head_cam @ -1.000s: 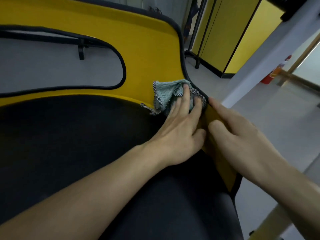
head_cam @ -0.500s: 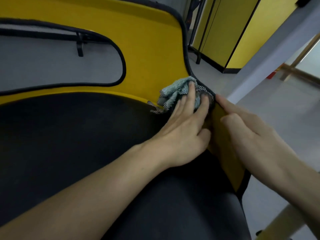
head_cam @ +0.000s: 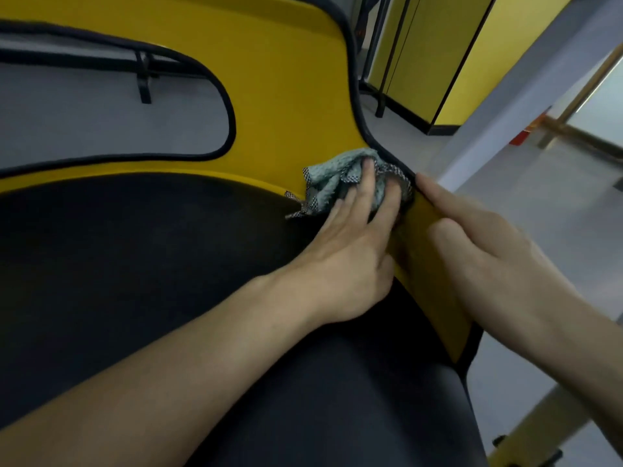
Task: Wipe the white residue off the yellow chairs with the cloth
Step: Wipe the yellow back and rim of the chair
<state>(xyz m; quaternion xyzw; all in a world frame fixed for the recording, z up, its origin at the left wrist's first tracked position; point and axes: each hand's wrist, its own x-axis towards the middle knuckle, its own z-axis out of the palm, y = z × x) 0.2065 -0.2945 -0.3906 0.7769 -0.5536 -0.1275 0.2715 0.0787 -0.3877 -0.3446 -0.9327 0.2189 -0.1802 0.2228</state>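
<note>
A yellow chair [head_cam: 286, 96] with black edging and a dark seat pad [head_cam: 135, 264] fills the view. A crumpled pale green cloth [head_cam: 332, 176] with a checkered border lies in the corner where the backrest meets the chair's right side. My left hand [head_cam: 354, 251] presses the cloth against the yellow shell with straight fingers. My right hand [head_cam: 482, 251] rests on the chair's right side edge, index finger stretched along the black rim and thumb on the yellow inner face. No white residue shows around the cloth.
Grey floor [head_cam: 539, 203] lies to the right of the chair. Yellow cabinet panels [head_cam: 455, 55] with black frames stand at the back right. A pale slanted beam [head_cam: 539, 89] crosses the upper right. A black bar [head_cam: 84, 59] shows through the backrest opening.
The cloth and my left hand stay in the same corner of the chair, shifting slightly along it. My right hand keeps its place on the side edge. The camera has drifted a little.
</note>
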